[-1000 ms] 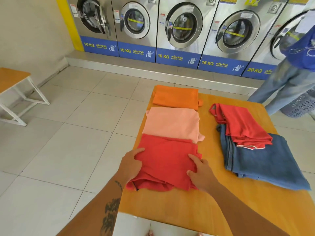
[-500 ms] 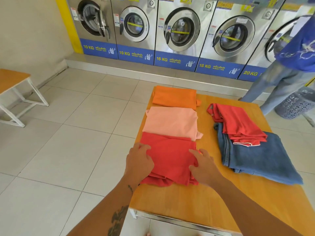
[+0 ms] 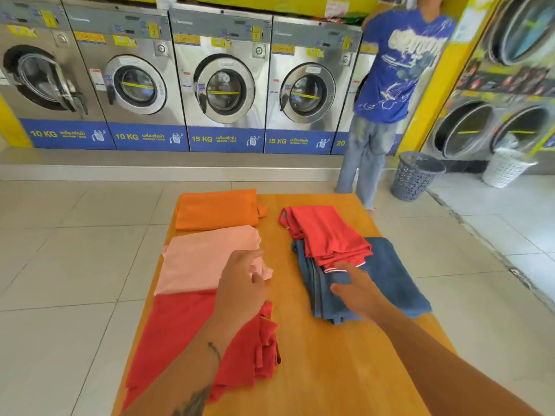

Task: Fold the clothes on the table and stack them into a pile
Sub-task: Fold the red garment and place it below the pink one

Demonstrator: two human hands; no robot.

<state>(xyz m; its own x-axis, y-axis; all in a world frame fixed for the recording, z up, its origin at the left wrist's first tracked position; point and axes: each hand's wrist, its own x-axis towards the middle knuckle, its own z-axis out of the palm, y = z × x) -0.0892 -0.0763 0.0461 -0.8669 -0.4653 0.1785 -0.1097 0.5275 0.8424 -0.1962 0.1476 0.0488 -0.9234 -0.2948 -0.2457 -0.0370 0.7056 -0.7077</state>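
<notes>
Left hand raised, fingers loosely spread, holding nothing; over the right corner of the pink folded garment, contact with the cloth not clear. Right hand reaching forward, fingers extended and apart, empty; over the blue garment, fingertips just short of the white-trimmed hem of the red garment lying on top.

Landmark: wooden table.

Along the table's left side, a row of three folded pieces:
- Red folded garment at the near end, beneath the left forearm, its right edge bunched in loose folds.
- Pink folded garment next, at the middle, its near edge touching the red one.
- Orange folded garment at the far end, touching the pink one's far edge.

On the table's right half, blue garment lying flat, roughly folded. Red garment on top of it, overhanging its far edge onto bare wood, a strap or neck loop showing at the far end.

Near right part of the table bare wood.

Beyond the table's far edge, a row of front-loading washing machines with blue capacity labels. Past the far right corner, a person in a blue printed shirt standing at the machines, grey basket beside their legs, white basket further right. Tiled floor left of the table.
</notes>
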